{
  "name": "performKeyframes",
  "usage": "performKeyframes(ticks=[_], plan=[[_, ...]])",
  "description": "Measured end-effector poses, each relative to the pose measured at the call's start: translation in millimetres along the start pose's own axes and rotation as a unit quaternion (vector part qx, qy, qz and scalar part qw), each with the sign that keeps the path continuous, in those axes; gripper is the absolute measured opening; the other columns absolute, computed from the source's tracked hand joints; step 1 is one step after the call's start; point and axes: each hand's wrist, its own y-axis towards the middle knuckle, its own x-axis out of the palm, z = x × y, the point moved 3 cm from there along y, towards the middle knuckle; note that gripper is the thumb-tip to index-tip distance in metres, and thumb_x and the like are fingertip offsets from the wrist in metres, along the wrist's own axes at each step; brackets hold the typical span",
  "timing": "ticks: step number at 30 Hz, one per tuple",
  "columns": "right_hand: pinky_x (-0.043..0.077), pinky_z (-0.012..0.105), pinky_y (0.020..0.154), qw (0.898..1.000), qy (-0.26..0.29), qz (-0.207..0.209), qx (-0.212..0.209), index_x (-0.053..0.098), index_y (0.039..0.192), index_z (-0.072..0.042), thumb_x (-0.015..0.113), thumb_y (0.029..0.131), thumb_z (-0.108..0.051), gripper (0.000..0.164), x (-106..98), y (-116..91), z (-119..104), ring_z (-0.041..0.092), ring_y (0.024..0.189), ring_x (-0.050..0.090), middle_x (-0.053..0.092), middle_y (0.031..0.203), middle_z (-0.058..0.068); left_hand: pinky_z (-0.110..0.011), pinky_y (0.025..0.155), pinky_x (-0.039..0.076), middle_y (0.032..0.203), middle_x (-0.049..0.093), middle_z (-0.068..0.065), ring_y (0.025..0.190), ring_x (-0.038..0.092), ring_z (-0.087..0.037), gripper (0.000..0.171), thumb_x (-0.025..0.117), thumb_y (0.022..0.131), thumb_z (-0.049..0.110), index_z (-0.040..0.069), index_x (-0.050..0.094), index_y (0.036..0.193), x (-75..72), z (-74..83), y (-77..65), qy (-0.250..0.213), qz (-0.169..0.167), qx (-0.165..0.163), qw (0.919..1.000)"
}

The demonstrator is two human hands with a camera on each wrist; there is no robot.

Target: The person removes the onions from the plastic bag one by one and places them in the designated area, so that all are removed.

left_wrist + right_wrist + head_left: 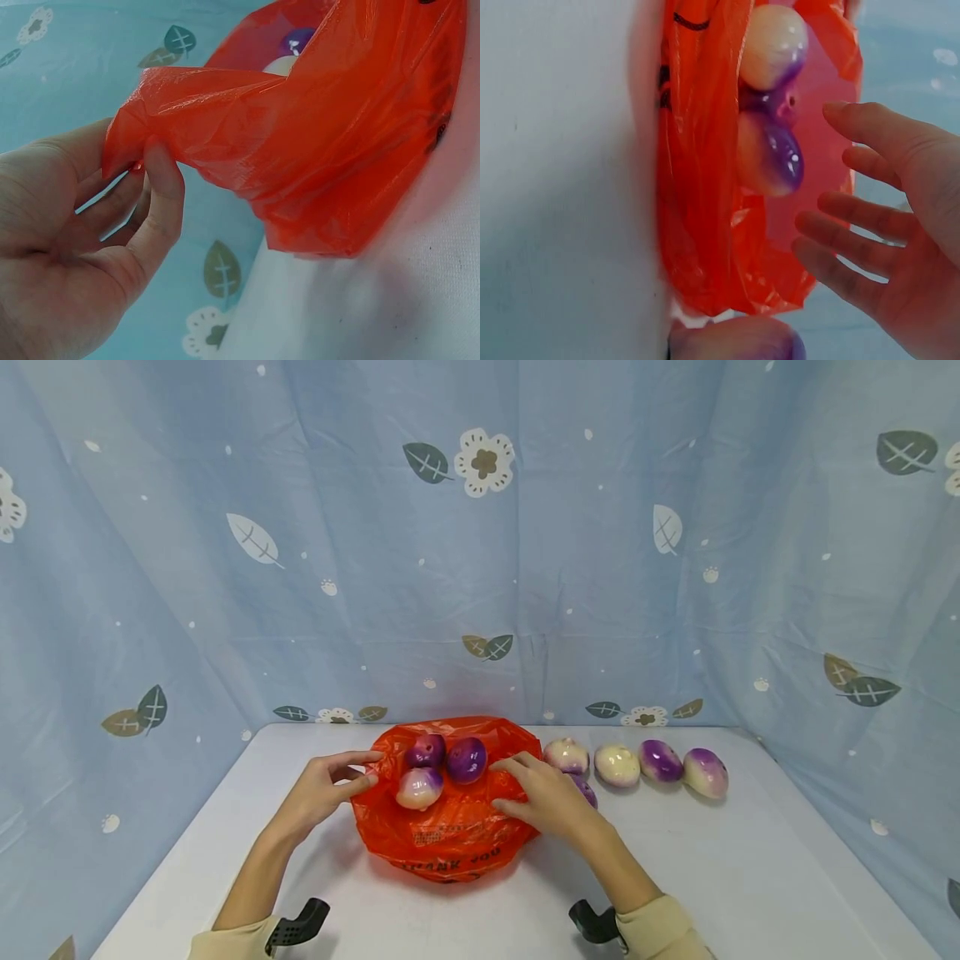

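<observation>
A red plastic bag (450, 852) printed with "THANK YOU" lies on the table with its mouth spread. Inside it sit three glossy purple-and-cream onions: a pale one (419, 788), a dark purple one (467, 761) and another purple one (426, 751). At the bag's left rim is my left hand (322, 789); in the left wrist view its thumb and fingers pinch the red film (202, 120). Over the right side of the opening, my right hand (543, 793) has its fingers spread and holds nothing, as the right wrist view confirms.
To the right of the bag, several more onions stand on the white table (750, 877): a row ending with a purple-and-cream one (706, 773), and a purple one (583, 789) partly hidden behind my right hand. A blue patterned curtain (562, 593) hangs behind the table.
</observation>
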Motion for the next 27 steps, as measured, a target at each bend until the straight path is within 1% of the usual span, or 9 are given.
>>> performKeyframes(ticks=[5, 8, 16, 24, 27], plan=[[0.056, 0.047, 0.091, 1.0, 0.015, -0.013, 0.001, 0.06, 0.13, -0.024, 0.075, 0.086, -0.039, 0.049, 9, 5, -3, 0.025, 0.112, 0.065, 0.062, 0.126, 0.005, -0.027, 0.075, 0.057, 0.114, 0.069, -0.015, 0.098, 0.064, -0.026, 0.042, 0.072, 0.09, 0.029, 0.014, 0.065, 0.128, 0.2, 0.2, -0.1, 0.002, 0.001, 0.001, 1.0], [0.056, 0.047, 0.091, 1.0, 0.015, -0.021, 0.003, 0.059, 0.13, -0.024, 0.074, 0.086, -0.041, 0.049, 13, 7, -5, 0.025, 0.112, 0.064, 0.062, 0.125, 0.004, -0.027, 0.075, 0.057, 0.114, 0.07, -0.015, 0.099, 0.064, -0.026, 0.042, 0.072, 0.089, 0.028, 0.015, 0.066, 0.128, 0.3, 0.4, -0.1, 0.003, 0.003, 0.0, 1.0], [0.057, 0.045, 0.087, 1.0, -0.002, -0.011, -0.009, 0.06, 0.129, -0.023, 0.075, 0.085, -0.04, 0.05, 20, 13, -7, 0.022, 0.105, 0.065, 0.063, 0.118, 0.003, -0.027, 0.075, 0.057, 0.114, 0.069, -0.015, 0.099, 0.064, -0.026, 0.042, 0.072, 0.089, 0.029, 0.015, 0.065, 0.128, 0.2, 0.9, -0.6, 0.002, 0.002, 0.001, 1.0], [0.057, 0.045, 0.088, 1.0, 0.003, -0.014, -0.002, 0.059, 0.131, -0.022, 0.075, 0.085, -0.041, 0.051, 23, 17, -7, 0.023, 0.106, 0.065, 0.062, 0.12, 0.004, -0.027, 0.074, 0.057, 0.112, 0.07, -0.015, 0.097, 0.064, -0.026, 0.041, 0.072, 0.089, 0.028, 0.015, 0.066, 0.128, 0.0, 0.7, -0.3, 0.001, 0.003, 0.003, 1.0], [0.057, 0.045, 0.087, 1.0, 0.0, -0.018, 0.005, 0.056, 0.133, -0.023, 0.075, 0.085, -0.041, 0.055, 24, 19, -7, 0.023, 0.106, 0.065, 0.061, 0.121, 0.004, -0.028, 0.074, 0.057, 0.112, 0.07, -0.015, 0.097, 0.064, -0.026, 0.042, 0.072, 0.089, 0.028, 0.015, 0.066, 0.128, 0.0, 0.6, -0.3, 0.001, 0.002, 0.003, 1.0]])
